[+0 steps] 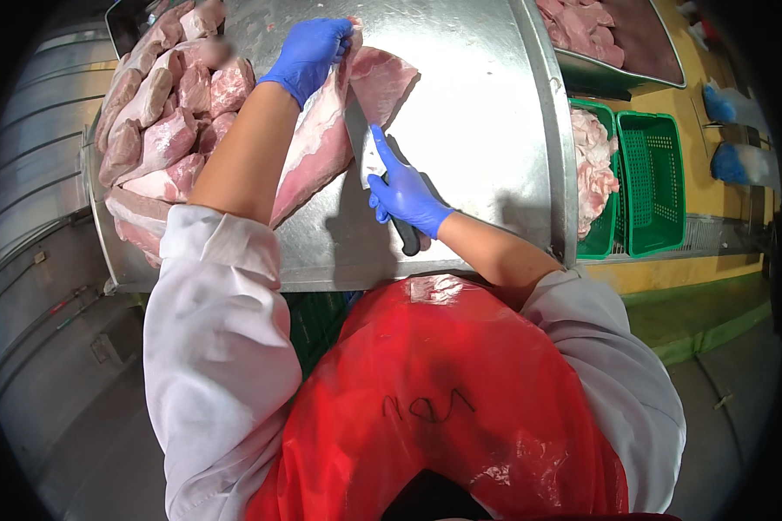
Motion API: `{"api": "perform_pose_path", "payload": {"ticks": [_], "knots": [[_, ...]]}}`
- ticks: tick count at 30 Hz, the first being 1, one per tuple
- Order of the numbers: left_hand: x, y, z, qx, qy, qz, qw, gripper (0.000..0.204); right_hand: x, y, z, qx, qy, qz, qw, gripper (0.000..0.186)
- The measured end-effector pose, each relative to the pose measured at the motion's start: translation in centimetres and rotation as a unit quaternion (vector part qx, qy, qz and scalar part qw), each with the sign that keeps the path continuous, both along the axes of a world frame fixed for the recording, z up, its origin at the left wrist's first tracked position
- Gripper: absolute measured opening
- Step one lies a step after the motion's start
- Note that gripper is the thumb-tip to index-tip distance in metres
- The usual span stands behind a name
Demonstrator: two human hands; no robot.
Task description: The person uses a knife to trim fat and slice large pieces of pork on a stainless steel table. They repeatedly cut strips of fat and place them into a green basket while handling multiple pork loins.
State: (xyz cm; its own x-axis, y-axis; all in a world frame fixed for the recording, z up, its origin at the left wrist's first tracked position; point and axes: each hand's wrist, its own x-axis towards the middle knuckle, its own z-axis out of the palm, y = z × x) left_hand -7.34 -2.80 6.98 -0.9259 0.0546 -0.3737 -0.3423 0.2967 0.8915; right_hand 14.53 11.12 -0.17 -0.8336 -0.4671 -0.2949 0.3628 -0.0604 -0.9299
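Observation:
A long pink piece of meat with pale fat (306,165) lies on the steel table (487,113), its far end folded to the right. My left hand (308,56), in a blue glove, is closed on the far end of that meat. Just right of the piece, my right hand (404,193), also gloved in blue, holds a black-handled knife (409,236) with its index finger stretched along the blade. The blade points away from me, against the meat, its tip hidden by the flap.
A pile of meat pieces (187,135) covers the table's left side. At right stand a metal tub of meat (586,30), a green basket of pale trimmings (593,174) and another green basket (652,182). A blue item (734,165) lies farther right.

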Motion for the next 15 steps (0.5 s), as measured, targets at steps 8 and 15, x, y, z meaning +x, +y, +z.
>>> {"api": "perform_pose_path", "payload": {"ticks": [8, 15], "knots": [[-1.6, -2.6, -1.9, 0.032, 0.013, -0.01, 0.999, 0.01, -2.5, -1.2, -2.7, -0.002, 0.078, -0.019, 0.997, 0.078], [0.6, -0.5, 1.4, 0.084, 0.017, -0.024, 0.996, 0.014, -9.5, -2.4, 0.6, 0.099, 0.017, -0.005, 0.995, 0.076]]}}
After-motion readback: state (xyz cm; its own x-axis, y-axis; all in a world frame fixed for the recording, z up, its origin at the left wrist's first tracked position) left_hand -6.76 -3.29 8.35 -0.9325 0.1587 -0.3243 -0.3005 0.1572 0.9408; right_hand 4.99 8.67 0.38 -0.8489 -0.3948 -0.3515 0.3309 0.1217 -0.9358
